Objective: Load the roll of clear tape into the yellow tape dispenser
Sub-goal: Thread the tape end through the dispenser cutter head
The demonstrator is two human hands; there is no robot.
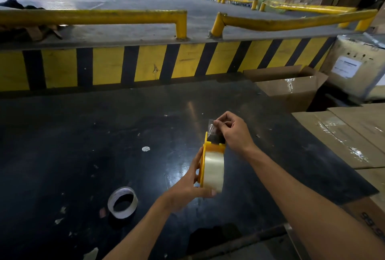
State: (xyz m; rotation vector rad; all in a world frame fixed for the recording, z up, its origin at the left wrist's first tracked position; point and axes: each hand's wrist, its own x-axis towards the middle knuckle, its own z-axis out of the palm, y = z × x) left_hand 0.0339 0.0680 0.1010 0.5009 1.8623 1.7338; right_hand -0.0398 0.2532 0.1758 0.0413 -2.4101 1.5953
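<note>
The yellow tape dispenser (209, 147) is held upright above the black table (83, 145), with the roll of clear tape (214, 169) seated in it. My left hand (187, 189) grips the dispenser and roll from the left and below, thumb on the roll's lower edge. My right hand (231, 130) pinches the loose end of the clear tape (212, 127), pulled up past the dispenser's front end.
A nearly used-up tape roll (123, 202) lies on the table at lower left, among paper scraps. Cardboard boxes (343, 134) stand along the right side. A yellow-black striped dock wall (145, 63) with yellow rails runs behind the table.
</note>
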